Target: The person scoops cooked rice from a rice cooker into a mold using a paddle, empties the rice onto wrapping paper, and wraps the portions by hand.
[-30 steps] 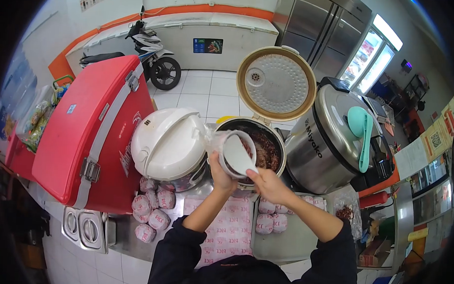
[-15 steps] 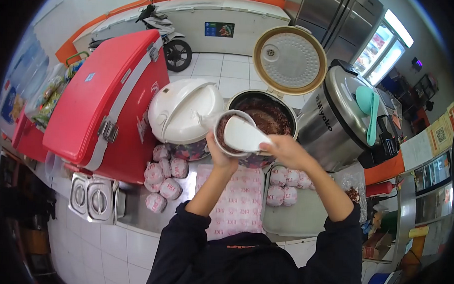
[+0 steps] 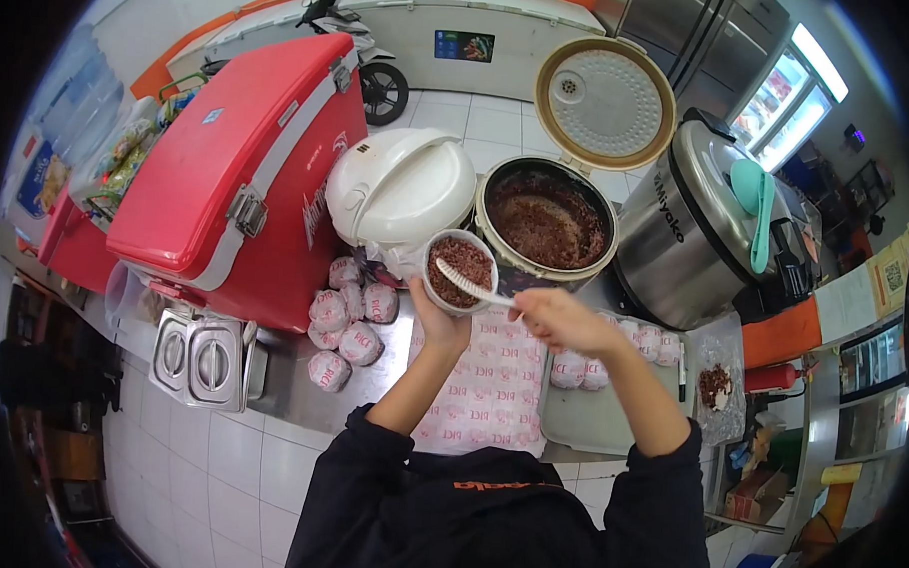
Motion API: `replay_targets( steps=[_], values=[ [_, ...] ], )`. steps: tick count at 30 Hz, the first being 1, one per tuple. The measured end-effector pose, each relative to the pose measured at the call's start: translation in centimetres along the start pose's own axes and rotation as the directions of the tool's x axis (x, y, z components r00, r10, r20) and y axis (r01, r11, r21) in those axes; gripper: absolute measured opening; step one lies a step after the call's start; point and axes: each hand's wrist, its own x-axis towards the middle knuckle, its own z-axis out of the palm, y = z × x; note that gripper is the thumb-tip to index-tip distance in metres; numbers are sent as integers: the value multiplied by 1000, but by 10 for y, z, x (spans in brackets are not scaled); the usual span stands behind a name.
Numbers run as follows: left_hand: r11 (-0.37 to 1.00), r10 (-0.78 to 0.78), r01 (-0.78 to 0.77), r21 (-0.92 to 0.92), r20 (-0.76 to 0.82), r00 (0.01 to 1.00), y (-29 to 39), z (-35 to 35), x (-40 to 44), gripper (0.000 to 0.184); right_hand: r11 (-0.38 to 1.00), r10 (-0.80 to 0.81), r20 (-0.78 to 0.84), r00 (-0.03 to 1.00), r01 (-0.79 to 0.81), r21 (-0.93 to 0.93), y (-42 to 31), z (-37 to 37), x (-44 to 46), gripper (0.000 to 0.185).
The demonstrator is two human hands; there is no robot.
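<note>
My left hand (image 3: 443, 322) is wrapped round a white cup (image 3: 432, 288) full of reddish-brown rice (image 3: 465, 261). The fingers of my right hand (image 3: 563, 320) are closed on the handle of a white rice paddle (image 3: 465, 282), whose blade is edge-on at the rice in the cup. Just behind the cup stands an open rice cooker (image 3: 496, 247) with dark rice inside and its lid (image 3: 605, 101) raised. Printed wrapping paper (image 3: 481, 385) lies below my hands. Wrapped round packs (image 3: 359, 344) are piled left of it, and more packs (image 3: 569, 370) sit on a metal tray (image 3: 595, 419).
At the left stand a red cool box (image 3: 248, 177) and lidded steel containers (image 3: 211, 364). A closed white rice cooker (image 3: 403, 187) is beside the open one. To the right are a large steel cooker (image 3: 692, 232) with green utensils (image 3: 762, 225) on it and a plastic bag (image 3: 723, 394).
The paddle has turned from lying flat over the cup to edge-on, showing the rice. Both hands have moved away from the open cooker. The whole view has shifted.
</note>
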Motion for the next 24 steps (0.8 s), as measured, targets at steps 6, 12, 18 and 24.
replay_targets(
  steps=[6, 12, 18, 24],
  values=[
    [996, 81, -83, 23, 53, 995, -6, 46, 15, 54, 889, -400, -396, 827, 244, -388, 16, 24, 6, 42],
    [999, 33, -26, -39, 173, 984, -22, 73, 36, 52, 894, -414, -492, 766, 239, -379, 1, -2, 11, 43],
    [998, 64, -63, -14, 178, 982, -47, 70, 66, 48, 909, -368, -528, 766, 177, -377, 16, -32, 43, 45],
    [991, 81, -92, 100, 104, 991, -52, 75, 92, 37, 977, 40, -418, 907, 52, 206, -1, -52, 40, 42]
  ],
)
